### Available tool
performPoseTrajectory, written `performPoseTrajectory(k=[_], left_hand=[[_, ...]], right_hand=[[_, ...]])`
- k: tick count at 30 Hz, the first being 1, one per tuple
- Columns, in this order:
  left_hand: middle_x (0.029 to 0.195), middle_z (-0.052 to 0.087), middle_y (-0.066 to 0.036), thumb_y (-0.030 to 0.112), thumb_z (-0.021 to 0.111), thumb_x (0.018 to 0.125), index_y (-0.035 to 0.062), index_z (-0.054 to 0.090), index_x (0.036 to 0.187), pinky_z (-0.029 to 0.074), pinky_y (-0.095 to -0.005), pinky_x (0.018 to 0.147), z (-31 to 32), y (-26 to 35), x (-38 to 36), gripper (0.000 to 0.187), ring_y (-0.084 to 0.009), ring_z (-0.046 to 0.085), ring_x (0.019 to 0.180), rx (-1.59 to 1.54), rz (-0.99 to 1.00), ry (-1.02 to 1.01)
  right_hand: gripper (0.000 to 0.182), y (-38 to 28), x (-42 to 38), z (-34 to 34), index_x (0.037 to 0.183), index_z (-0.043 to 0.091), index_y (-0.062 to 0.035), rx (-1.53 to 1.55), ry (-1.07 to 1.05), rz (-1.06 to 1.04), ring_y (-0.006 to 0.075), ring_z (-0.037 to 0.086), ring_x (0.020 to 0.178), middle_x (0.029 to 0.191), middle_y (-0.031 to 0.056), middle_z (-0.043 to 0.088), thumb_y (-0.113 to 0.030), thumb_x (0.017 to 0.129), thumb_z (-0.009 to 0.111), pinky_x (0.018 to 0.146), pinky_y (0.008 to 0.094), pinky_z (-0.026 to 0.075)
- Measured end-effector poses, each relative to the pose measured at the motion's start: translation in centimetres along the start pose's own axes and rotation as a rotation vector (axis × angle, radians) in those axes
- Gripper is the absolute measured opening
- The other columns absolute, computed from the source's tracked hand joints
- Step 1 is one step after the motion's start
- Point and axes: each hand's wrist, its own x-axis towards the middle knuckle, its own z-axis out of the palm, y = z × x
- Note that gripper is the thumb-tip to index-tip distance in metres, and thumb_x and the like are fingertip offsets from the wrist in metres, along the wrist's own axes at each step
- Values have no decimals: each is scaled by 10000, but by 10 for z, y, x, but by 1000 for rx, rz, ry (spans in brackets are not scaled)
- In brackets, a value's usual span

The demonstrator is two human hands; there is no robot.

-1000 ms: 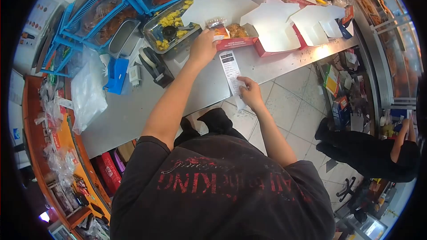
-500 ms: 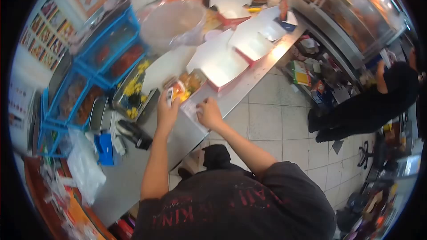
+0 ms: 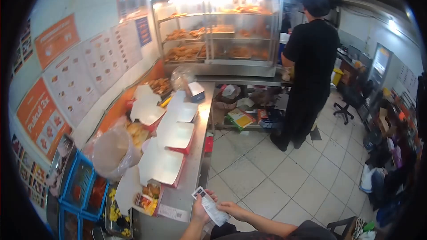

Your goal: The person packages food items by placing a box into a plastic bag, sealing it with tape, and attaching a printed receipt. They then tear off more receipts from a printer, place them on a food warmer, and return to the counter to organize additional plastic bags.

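Observation:
A long white printed receipt (image 3: 209, 205) is held low over the counter's front edge. My left hand (image 3: 201, 211) grips its left side, fingers closed behind the paper. At the receipt's right edge, my right hand (image 3: 233, 210) pinches it. To the left stands an open takeaway box (image 3: 129, 193) with fried food and an orange-and-white packet (image 3: 146, 202) inside. Another printed slip (image 3: 172, 213) lies flat on the counter beside that box. Farther along are open, white-lined red boxes (image 3: 167, 164).
Blue crates (image 3: 80, 182) and a metal tray (image 3: 119, 215) with yellow bits stand at the left. A heated display case (image 3: 218, 31) holds fried food at the back. A co-worker in black (image 3: 311, 71) stands beside it, facing away. Tiled floor (image 3: 267, 186) lies right of the counter.
My view has swung up toward the display case. My left hand has let go of the packet, now in the food box. Both hands have moved right and hold the receipt.

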Motion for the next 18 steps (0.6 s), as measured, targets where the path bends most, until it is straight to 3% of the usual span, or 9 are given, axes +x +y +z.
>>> performPoseTrajectory(k=[2, 6, 7, 11, 14, 18], left_hand=[[1004, 543, -151, 418, 258, 928, 40, 461, 1045, 454, -421, 811, 19, -16, 10, 445, -288, 563, 863, 173, -81, -30], [915, 546, -152, 394, 284, 930, 32, 460, 1011, 451, -437, 820, 46, -51, 36, 410, -308, 564, 876, 214, -303, -11], [837, 548, -115, 334, 332, 931, 53, 466, 970, 451, -443, 817, 52, -59, 44, 315, -304, 570, 862, 281, -322, -57], [742, 547, -61, 252, 388, 921, 95, 476, 908, 448, -450, 819, 65, -83, 84, 180, -297, 577, 847, 298, -322, -202], [726, 537, -70, 264, 382, 921, 83, 470, 940, 444, -457, 817, 75, -86, 111, 202, -304, 571, 863, 251, -313, -280], [733, 525, -76, 286, 377, 919, 65, 452, 987, 443, -466, 805, 144, -79, 104, 243, -306, 563, 862, 299, -322, -114]], right_hand=[[289, -2, -27, -10, 946, 583, -41, 9, 57, 67, 63, 539, 667, 793, -1, 601, -313, 868, 522, 574, 203, 421], [241, 27, -46, -42, 940, 595, -19, 106, 197, 98, 58, 531, 621, 751, 6, 603, -239, 854, 550, 537, 219, 428], [240, 28, -54, -48, 950, 584, -11, 111, 216, 49, 58, 537, 614, 756, 3, 607, -231, 867, 535, 543, 216, 437], [268, 25, -73, -83, 946, 591, 9, 32, 297, -35, 58, 526, 609, 743, 4, 605, -237, 881, 507, 558, 213, 431], [273, 18, -71, -104, 920, 600, 3, 35, 311, -55, 56, 522, 606, 742, -1, 604, -240, 898, 477, 559, 213, 428], [276, -9, -53, -125, 916, 603, 1, -18, 383, -80, 54, 515, 613, 745, -6, 599, -245, 896, 480, 554, 211, 420]])
